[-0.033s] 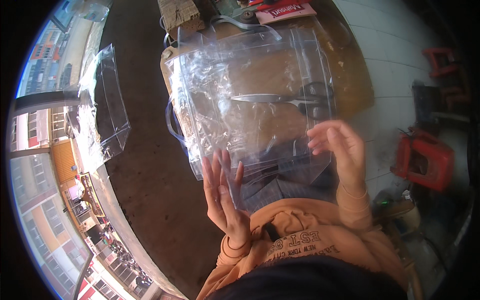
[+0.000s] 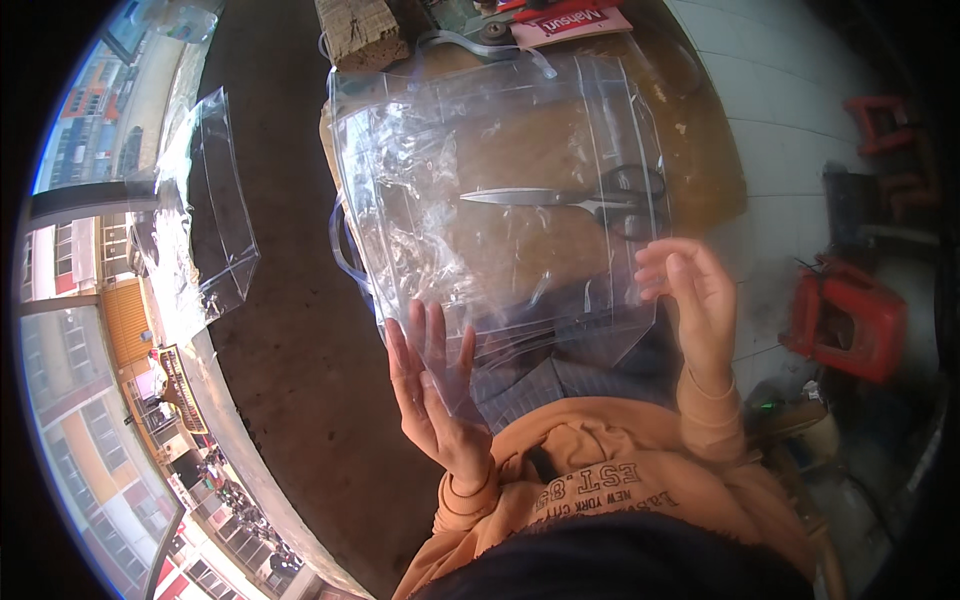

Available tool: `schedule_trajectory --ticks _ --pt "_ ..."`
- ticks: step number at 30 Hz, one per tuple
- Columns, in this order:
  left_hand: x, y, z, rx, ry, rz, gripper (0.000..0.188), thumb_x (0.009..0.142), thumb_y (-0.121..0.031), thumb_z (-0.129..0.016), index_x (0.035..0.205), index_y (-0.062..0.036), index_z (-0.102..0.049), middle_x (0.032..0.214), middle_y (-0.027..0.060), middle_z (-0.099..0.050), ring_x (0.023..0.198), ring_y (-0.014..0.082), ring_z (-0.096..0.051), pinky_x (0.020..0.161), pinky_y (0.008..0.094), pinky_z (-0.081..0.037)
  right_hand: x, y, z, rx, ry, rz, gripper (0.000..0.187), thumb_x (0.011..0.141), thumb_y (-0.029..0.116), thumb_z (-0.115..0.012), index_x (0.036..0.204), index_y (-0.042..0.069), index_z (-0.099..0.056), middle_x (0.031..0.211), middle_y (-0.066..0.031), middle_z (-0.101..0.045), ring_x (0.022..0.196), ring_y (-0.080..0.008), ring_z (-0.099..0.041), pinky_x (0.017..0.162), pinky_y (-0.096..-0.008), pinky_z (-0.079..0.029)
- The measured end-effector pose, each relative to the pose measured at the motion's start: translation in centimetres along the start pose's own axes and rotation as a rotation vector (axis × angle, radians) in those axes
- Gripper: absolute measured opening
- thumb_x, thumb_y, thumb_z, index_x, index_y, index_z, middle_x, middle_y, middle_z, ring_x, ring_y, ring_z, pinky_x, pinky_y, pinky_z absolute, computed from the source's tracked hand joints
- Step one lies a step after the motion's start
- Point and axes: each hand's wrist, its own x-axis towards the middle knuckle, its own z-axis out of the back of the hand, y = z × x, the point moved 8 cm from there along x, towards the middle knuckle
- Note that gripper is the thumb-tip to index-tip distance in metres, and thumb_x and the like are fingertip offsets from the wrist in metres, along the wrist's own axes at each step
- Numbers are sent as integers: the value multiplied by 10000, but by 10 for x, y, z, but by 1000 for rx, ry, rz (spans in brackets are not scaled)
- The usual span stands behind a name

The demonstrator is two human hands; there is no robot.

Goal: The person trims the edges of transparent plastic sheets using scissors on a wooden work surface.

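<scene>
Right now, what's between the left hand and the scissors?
Clear plastic sheeting spans the stretch from the left hand to the scissors, brown tabletop showing through it; the head view shows this.

Head-worn fisheye view, looking down, both hands (image 2: 440, 420) (image 2: 703, 305) near

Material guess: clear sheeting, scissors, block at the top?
Clear sheeting: likely flexible plastic, glossy; see-through with bright, crinkled glare. Scissors: probably steel blades, greyish metallic sheen; dark handles maybe plastic. Block: apparently rough wood, matte; tan with grain-like streaks.
</scene>
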Motion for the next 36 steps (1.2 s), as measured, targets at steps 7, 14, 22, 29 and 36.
schedule_trajectory --ticks 7,14,22,29,36 --pt "17 -1 53 311 -296 -104 511 868 16 -394 1370 5 -300 1351 195 -393 1264 291 -390 1025 416 -326 -26 -31 23 -297 -77 -14 213 853 35 -599 1062 -8 -590 967 -64 -561 818 -101 -550 707 -223 -470" --pt "-13 -38 -43 713 241 -546 272 747 111 -557 996 11 -603 1017 153 -549 779 268 -563 707 325 -477 -30 -44 24 -329 -182 -77 318 833 19 -614 1144 5 -547 965 -60 -546 847 -98 -523 687 -225 -478" --pt "-28 39 -111 482 731 -114 688 706 -201 -767 1218 56 -386 1116 173 -428 867 250 -501 694 326 -487 -21 -16 -16 299 141 -309 343 900 90 -561 1205 -48 -485 909 -63 -559 741 -85 -520 619 -202 -451" --pt "-15 62 -99 122 754 213 482 721 -188 -733 1047 7 -437 957 83 -438 794 147 -465 642 262 -424 -14 -19 -30 310 161 -265 325 805 -10 -654 1081 3 -484 974 -26 -510 938 -95 -488 788 -236 -462" --pt "-11 66 -98 92 745 360 305 736 -131 -695 913 -10 -479 839 74 -449 720 159 -473 610 271 -415 -16 -27 -34 396 279 -396 105 871 59 -586 924 -21 -545 913 -60 -577 839 -109 -554 774 -260 -485"
